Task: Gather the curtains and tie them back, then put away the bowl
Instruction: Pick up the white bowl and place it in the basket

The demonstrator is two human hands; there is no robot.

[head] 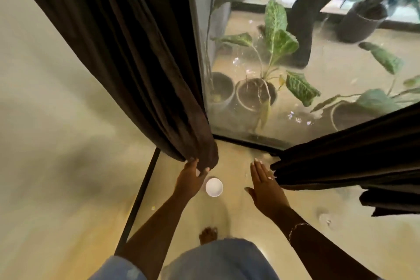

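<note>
Curtains, gathering: left hand [192,176] pinches left curtain [172,102] hem, right hand [266,187] flat, holding nothing, beside right curtain [345,161]; bowl [214,187] on floor [238,218] between; best to bunch the folds evenly before tying.

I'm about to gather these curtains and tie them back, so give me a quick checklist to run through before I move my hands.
1. Left hand has hold of the left curtain: ok, it pinches the lower end.
2. Right hand has hold of the right curtain: not ok, its fingers are straight, flat beside the curtain's edge.
3. Bowl out of the way: ok, it sits on the floor between the hands, apart from the bare foot.
4. Tie-back at hand: cannot tell, none is in view.
5. Curtains gathered and tied: not ok, both hang loose.
</note>
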